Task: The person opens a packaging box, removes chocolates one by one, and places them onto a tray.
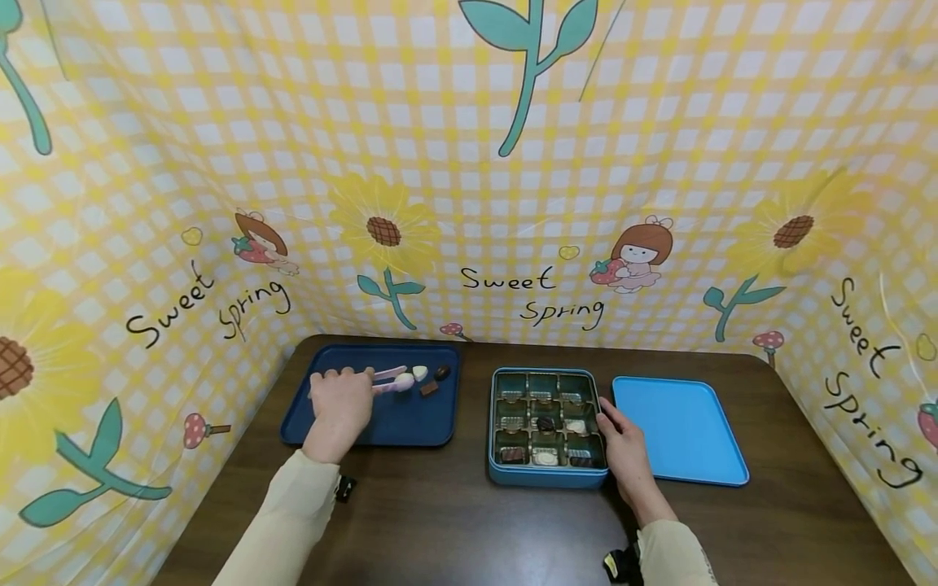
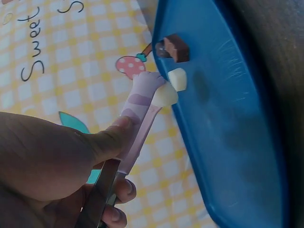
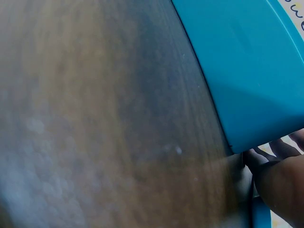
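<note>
My left hand (image 1: 343,403) grips tongs (image 2: 137,114) with lilac and pink paw-shaped arms, over the dark blue tray (image 1: 370,433). A cream-white rounded shape (image 2: 165,95) shows at their tips; I cannot tell whether it is a held piece or part of the tongs. Just beyond lies a small white piece (image 2: 178,79). A brown chocolate (image 1: 429,389) and a dark round one (image 1: 442,372) lie nearby on the tray. My right hand (image 1: 628,452) touches the right side of the blue tin (image 1: 545,476), its fingers partly hidden in the right wrist view.
Inside the tin, a divided insert holds several dark and white chocolates, in the middle and front rows. A light blue lid (image 1: 681,427) lies right of the tin. Yellow checked cloth (image 1: 469,203) walls the back and sides of the brown table (image 1: 440,521).
</note>
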Demonstrator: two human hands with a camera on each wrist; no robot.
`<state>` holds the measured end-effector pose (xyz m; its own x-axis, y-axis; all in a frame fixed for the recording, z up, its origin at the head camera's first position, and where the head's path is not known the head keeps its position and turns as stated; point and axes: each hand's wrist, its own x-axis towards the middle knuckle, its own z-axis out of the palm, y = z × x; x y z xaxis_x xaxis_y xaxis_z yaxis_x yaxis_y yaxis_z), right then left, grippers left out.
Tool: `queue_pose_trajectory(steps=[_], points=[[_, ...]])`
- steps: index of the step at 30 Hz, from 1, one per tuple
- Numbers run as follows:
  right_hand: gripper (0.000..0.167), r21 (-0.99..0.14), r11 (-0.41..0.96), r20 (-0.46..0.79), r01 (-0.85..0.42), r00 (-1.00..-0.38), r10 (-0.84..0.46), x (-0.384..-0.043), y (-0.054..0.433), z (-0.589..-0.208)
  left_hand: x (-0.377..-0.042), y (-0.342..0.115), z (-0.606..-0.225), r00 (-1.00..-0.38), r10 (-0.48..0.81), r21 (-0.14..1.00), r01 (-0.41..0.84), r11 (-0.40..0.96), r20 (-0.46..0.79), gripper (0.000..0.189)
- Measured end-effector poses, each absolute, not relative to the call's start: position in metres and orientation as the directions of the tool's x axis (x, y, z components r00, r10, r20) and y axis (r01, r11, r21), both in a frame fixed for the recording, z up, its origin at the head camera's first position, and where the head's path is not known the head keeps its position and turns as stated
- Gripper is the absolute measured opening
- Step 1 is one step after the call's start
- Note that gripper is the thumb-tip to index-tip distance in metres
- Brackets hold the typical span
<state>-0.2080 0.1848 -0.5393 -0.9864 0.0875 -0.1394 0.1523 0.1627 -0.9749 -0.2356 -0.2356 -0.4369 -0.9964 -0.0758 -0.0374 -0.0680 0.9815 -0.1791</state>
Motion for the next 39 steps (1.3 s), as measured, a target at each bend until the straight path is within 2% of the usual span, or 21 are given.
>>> queue_pose_trajectory(steps=[19, 31, 39], points=[[0.052, -0.976, 0.145, -0.154, 0.165, -0.984, 0.084, -0.207, 0.184, -0.539, -0.245, -0.235, -0.473, -0.996, -0.081, -0.111, -0.077, 0.991, -0.034, 0.04], [0.051, -0.979, 0.133, -0.145, 0.154, -0.986, 0.08, -0.209, 0.185, -0.54, -0.241, -0.235, -0.475, -0.991, -0.113, -0.075, -0.107, 0.991, -0.077, 0.047], [0.051, -0.978, 0.121, -0.159, 0.168, -0.984, 0.084, -0.209, 0.185, -0.539, -0.239, -0.238, -0.472, -0.991, -0.13, -0.057, -0.128, 0.99, -0.037, 0.051]])
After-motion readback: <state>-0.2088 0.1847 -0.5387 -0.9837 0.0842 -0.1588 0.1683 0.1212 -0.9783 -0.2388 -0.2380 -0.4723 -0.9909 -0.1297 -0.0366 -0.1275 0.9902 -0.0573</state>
